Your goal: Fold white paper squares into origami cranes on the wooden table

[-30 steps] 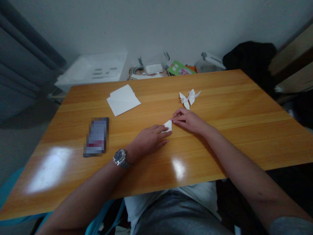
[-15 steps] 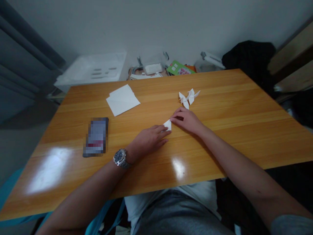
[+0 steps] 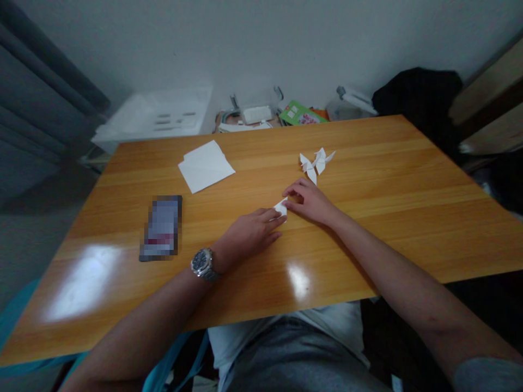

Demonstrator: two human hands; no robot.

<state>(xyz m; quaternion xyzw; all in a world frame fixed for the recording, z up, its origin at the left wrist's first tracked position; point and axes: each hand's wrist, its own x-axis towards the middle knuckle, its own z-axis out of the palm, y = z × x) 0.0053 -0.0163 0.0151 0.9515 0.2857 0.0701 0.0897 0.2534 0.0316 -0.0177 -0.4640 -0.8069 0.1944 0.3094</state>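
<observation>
Wooden counter (image 3: 408, 179) stretched below a white wall (image 3: 261, 49). My left hand (image 3: 249, 234) lay loosely open, fingertips pressing the small folded paper (image 3: 280, 207) down between both hands; my right hand (image 3: 310, 201) pinched its far corner. Just beyond my right hand sat folded paper figures (image 3: 316, 162); blank sheets (image 3: 205, 166) and a phone (image 3: 162, 227) lay off to my left.

The wooden table (image 3: 388, 218) holds white paper sheets (image 3: 206, 166), a dark phone (image 3: 161, 227), folded paper shapes (image 3: 316, 162) and a small folded paper (image 3: 281, 207).

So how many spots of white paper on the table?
3: flat sheets, far left; folded figures, far middle; small folded piece between left hand and right hand. Overlaps may hide more.
</observation>
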